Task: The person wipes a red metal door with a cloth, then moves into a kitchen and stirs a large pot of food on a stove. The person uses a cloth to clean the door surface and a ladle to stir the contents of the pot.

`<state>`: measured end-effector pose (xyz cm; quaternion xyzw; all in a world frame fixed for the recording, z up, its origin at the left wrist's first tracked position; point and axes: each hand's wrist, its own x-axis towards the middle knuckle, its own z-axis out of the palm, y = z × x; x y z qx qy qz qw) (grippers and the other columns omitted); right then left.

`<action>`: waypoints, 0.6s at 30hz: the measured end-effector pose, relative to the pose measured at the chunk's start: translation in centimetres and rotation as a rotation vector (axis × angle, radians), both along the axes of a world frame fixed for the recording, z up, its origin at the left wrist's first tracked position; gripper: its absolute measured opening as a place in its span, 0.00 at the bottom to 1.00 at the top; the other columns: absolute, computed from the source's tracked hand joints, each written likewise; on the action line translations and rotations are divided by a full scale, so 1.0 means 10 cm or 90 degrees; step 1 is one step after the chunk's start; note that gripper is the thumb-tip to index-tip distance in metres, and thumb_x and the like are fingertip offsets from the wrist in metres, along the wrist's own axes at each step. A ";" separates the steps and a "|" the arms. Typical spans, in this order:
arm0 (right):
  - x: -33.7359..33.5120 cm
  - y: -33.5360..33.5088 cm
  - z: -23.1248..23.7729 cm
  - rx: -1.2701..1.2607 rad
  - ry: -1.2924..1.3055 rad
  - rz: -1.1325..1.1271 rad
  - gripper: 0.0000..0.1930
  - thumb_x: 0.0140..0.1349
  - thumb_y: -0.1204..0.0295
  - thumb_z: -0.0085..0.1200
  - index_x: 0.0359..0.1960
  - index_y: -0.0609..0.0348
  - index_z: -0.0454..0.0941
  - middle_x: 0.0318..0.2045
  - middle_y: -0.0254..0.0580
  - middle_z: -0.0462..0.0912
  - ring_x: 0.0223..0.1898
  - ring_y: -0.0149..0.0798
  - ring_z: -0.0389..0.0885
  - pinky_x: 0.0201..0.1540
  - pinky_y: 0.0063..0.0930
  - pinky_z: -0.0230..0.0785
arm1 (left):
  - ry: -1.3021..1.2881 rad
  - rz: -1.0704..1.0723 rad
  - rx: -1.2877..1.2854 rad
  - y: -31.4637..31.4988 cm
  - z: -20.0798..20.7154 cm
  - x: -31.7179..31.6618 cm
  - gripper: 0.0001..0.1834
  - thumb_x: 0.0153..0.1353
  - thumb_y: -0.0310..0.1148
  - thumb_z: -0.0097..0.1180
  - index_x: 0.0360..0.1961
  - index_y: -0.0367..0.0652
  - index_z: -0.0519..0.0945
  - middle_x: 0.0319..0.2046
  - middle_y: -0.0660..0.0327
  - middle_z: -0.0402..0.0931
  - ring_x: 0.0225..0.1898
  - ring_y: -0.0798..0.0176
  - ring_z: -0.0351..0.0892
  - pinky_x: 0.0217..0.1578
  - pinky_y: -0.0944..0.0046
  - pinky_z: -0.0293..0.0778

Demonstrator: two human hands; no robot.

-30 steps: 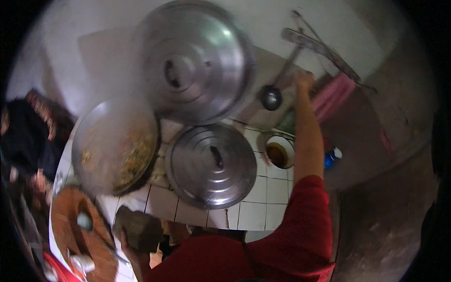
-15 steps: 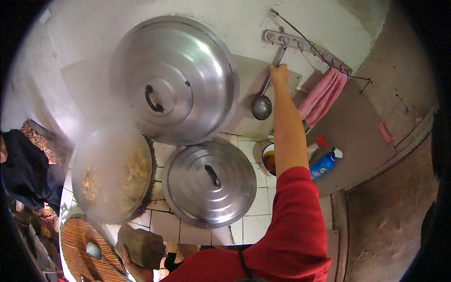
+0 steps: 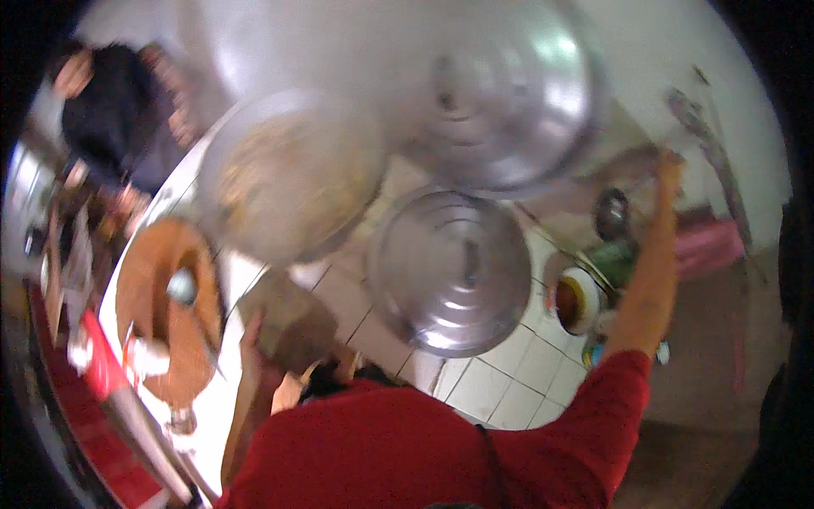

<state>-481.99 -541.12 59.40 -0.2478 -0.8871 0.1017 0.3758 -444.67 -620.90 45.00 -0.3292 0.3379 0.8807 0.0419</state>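
Note:
My right hand (image 3: 670,166), arm stretched out to the right, is closed on a metal ladle's handle by the wall. The dark ladle bowl (image 3: 610,214) hangs to its left; motion blurs both. My left hand (image 3: 253,352) is low on the left, thumb up at the edge of a flat grey-brown piece (image 3: 288,316); its other fingers are hidden, so its grip cannot be made out. Steaming yellowish food (image 3: 284,182) fills a large wok (image 3: 360,208). A round metal lid (image 3: 449,280) lies right of it, and a larger lid (image 3: 509,93) leans behind.
A round slatted brown mat (image 3: 140,280) with a grey spoon (image 3: 181,287) lies at left. A white pot (image 3: 591,293) holds brown liquid. A pink towel (image 3: 712,248) hangs at right. A person in dark clothes (image 3: 110,114) is at far left. White tiles (image 3: 509,382) cover the counter.
The view has swung left, so the wok, lids and ladle appear farther right. My right hand stays on the ladle by the wall. More of my left forearm shows.

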 end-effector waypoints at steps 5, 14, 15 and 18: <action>0.04 0.29 0.13 -0.070 -0.016 0.001 0.26 0.61 0.53 0.52 0.52 0.62 0.73 0.36 0.51 0.84 0.40 0.50 0.83 0.44 0.44 0.73 | 0.001 0.006 0.012 -0.07 0.06 0.12 0.33 0.62 0.49 0.57 0.64 0.44 0.68 0.60 0.53 0.71 0.61 0.47 0.69 0.63 0.44 0.63; 0.13 -0.52 0.31 -0.159 0.149 0.025 0.26 0.57 0.54 0.55 0.51 0.62 0.77 0.30 0.44 0.86 0.34 0.47 0.84 0.44 0.39 0.73 | 0.057 0.003 0.059 -0.10 -0.09 0.26 0.33 0.67 0.52 0.48 0.66 0.43 0.65 0.60 0.53 0.70 0.61 0.47 0.70 0.61 0.45 0.66; 0.30 -0.64 0.38 -0.175 0.139 0.017 0.25 0.58 0.55 0.54 0.51 0.61 0.77 0.33 0.46 0.86 0.37 0.50 0.85 0.45 0.40 0.73 | 0.081 -0.023 0.068 -0.10 -0.12 0.25 0.33 0.67 0.52 0.48 0.66 0.43 0.65 0.61 0.53 0.70 0.61 0.47 0.70 0.61 0.46 0.66; 0.59 -0.84 0.63 -0.103 0.098 -0.082 0.23 0.58 0.56 0.54 0.50 0.59 0.80 0.38 0.52 0.85 0.42 0.54 0.84 0.48 0.42 0.73 | 0.115 -0.045 0.074 -0.04 -0.06 0.21 0.32 0.68 0.51 0.48 0.66 0.43 0.65 0.61 0.54 0.70 0.61 0.47 0.70 0.61 0.45 0.66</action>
